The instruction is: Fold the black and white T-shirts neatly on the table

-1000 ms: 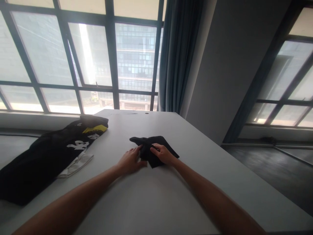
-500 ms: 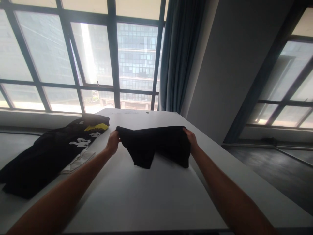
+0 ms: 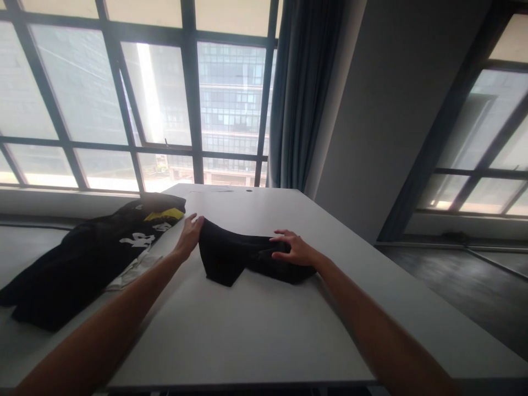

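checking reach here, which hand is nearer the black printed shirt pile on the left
Left. The left hand is just right of the printed shirt pile, at the small black garment's left edge; the right hand rests farther right.

hands: 2 | small black cloth [image 3: 243,258]: 1 | printed black garment [image 3: 82,258]: 1 | table [image 3: 256,330]: 1

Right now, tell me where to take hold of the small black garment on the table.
Probably the top left corner of the small black garment, beside the left hand, coming from the left. That edge stands raised off the white table, while the right hand already rests on the right part.
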`<state>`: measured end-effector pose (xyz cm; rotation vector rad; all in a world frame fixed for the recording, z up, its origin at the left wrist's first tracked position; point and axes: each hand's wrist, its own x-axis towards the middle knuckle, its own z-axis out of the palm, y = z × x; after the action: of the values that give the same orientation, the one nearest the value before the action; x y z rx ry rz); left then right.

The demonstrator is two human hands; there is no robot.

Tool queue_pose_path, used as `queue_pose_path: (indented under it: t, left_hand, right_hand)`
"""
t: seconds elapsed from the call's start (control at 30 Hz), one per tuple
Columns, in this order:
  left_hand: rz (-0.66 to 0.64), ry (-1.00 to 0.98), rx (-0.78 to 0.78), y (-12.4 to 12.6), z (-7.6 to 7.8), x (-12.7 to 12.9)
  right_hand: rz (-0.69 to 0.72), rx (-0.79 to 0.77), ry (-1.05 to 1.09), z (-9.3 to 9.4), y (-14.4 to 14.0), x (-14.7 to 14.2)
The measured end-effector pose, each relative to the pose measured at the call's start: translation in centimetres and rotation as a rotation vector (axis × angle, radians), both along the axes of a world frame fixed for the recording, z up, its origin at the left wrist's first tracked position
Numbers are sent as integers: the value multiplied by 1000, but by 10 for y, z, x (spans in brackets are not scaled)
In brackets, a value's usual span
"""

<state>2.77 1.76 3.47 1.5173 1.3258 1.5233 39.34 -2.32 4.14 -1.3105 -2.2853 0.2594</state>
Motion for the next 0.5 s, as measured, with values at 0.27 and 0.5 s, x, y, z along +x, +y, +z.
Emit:
queue_pose_path:
  t: [0.27,0.5]
  left_hand:
    - [-489,1038,2,-18,-17,8]
    - [-211,840,76,-1,-6,-9]
  right_hand:
    - [100,-102,-119,-2,-11,-21]
    - [-301,189,373,-7,23,25]
